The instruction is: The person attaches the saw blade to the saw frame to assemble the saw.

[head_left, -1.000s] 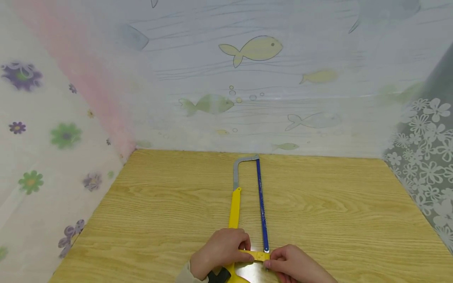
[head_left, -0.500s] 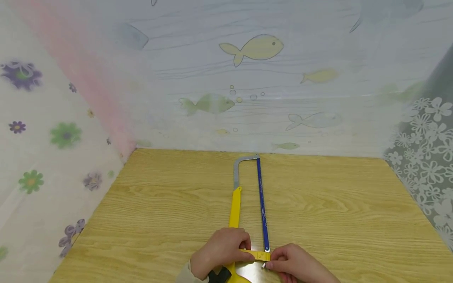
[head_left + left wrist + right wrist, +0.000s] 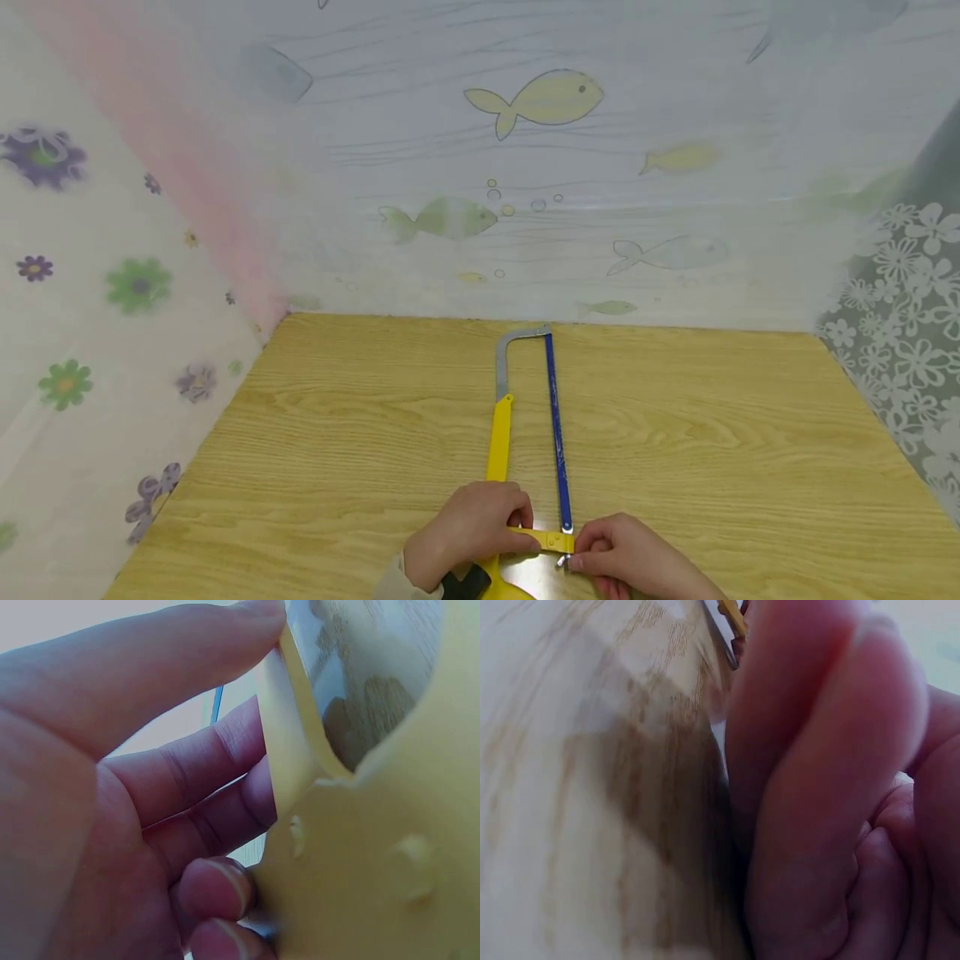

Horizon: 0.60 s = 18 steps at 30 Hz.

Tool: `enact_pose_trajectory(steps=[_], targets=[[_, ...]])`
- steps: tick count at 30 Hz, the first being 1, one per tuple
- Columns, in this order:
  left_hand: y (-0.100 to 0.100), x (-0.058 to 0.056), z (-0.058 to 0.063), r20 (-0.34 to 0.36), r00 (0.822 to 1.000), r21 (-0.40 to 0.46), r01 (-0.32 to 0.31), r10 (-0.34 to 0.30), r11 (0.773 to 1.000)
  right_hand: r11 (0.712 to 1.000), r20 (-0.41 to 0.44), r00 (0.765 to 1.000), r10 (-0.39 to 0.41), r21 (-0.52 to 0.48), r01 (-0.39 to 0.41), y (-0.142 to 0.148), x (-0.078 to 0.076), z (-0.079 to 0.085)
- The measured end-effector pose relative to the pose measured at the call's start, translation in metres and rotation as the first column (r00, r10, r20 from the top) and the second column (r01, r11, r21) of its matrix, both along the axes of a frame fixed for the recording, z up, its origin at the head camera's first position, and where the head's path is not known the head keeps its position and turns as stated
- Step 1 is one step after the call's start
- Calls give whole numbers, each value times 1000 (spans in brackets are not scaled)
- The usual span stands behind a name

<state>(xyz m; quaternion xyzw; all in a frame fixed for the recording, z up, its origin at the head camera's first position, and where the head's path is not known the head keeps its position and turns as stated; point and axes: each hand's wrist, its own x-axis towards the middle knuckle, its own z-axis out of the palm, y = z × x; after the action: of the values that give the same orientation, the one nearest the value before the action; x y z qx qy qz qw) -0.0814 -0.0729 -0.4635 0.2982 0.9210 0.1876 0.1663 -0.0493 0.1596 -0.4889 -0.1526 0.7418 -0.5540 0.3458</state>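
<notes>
A hacksaw lies on the wooden table, its yellow frame [image 3: 498, 442] running away from me on the left and its blue blade [image 3: 558, 433] on the right. My left hand [image 3: 472, 525] grips the yellow crosspiece near the handle. In the left wrist view, the thumb and fingers sit on either side of the yellow handle section [image 3: 360, 870]. Thumb and forefinger of my right hand [image 3: 630, 550] pinch a small metal wing nut [image 3: 562, 562] at the blade's near end. That hand's curled fingers [image 3: 817, 795] fill much of the right wrist view, hiding the nut there.
The wood-grain table [image 3: 712, 433] extends to both sides of the saw. A fish-patterned wall covering [image 3: 360, 275] stands right behind the saw's far end. Flower-printed sheets flank the table at left [image 3: 97, 333] and right [image 3: 907, 333].
The wing nut has turned between my right fingertips and shows more of its metal. My left hand keeps its grip, and the saw stays in place.
</notes>
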Motion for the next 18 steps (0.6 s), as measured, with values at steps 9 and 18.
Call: enact_pose_trajectory(steps=[9, 18], targets=[[-1, 2, 1, -22, 1000, 7, 8, -8, 1000, 1000, 21, 1000, 7, -23, -7, 2, 0, 1], [-2, 1, 2, -25, 1000, 6, 9, -9, 1000, 999, 14, 1000, 9, -35, -9, 0, -1, 1]])
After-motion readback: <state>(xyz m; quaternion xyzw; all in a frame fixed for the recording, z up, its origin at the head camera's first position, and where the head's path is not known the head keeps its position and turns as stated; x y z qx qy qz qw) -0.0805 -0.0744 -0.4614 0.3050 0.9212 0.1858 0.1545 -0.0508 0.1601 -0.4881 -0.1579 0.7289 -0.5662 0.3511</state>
